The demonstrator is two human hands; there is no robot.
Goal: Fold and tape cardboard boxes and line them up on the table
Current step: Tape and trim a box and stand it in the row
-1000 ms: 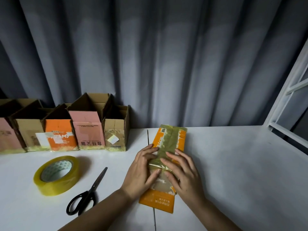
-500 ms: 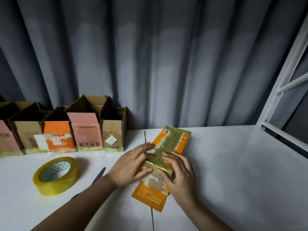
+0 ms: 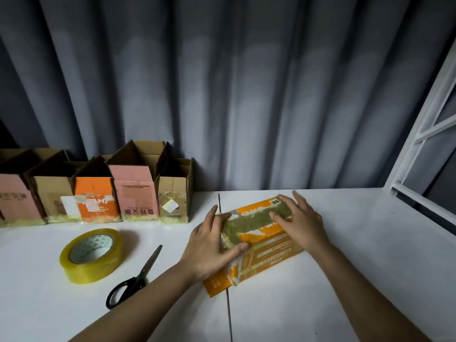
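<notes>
Far off at nine o'clock a row of finished boxes [image 3: 98, 193] stands against the curtain [image 3: 246, 95], pink, brown and orange, tops open, shoulder to shoulder. Nearer, at about eight o'clock on the white counter [image 3: 357, 267], lies a fat roll of clear tape [image 3: 91, 255], and just right of it a pair of black-handled scissors [image 3: 134, 276], blades pointing away toward one o'clock. Dead ahead sits the orange box [image 3: 261, 245], lying aslant across the seam in the counter, its long axis running from seven to two o'clock, with an old strip of greenish tape [image 3: 251, 218] along its top face. The left hand [image 3: 212, 245] lies flat over the near end, fingers straight, thumb stretched along the taped edge, pressing rather than gripping. The right hand [image 3: 299, 223] rests on the far end the same way, fingers spread and relaxed, holding nothing. My guess is they are smoothing tape down or squaring the carton. It looks light and fairly stiff along its creases but soft in the panels, worn from reuse, so a hard squeeze in the middle would likely dent it; the glossy tape may be slick under the palm. Better to take it by the two short ends or the corners when lifting it to the row. At three o'clock a white frame [image 3: 424, 134] leans in from the edge.
</notes>
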